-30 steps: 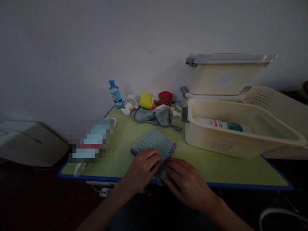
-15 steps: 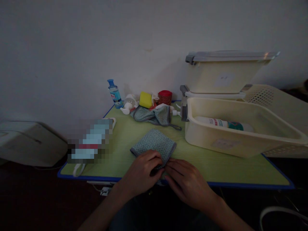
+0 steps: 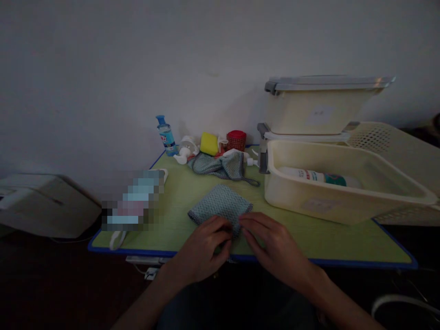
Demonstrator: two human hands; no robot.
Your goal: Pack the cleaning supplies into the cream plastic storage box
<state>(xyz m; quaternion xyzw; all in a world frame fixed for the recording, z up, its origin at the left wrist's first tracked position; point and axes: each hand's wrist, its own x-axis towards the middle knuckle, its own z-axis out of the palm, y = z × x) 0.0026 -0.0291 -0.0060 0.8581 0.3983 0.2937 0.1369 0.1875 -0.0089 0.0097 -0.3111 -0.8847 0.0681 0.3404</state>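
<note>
Where the cloth (image 3: pixel 220 199) lies by the table's (image 3: pixel 326 243) near edge, my right hand (image 3: pixel 277 240) has moved farther up its right side, baring the near corner; my left hand (image 3: pixel 206 247) curls over the near-left side; whether either pinches, I cannot tell.

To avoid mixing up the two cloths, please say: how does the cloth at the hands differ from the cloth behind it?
The near cloth lies fairly flat; the back cloth is crumpled. The left hand and right hand are at the near cloth; neither is at the back cloth. The back cloth lies before the yellow block, the near cloth closer to the camera. Both look blue-green with checkered edging.
</note>
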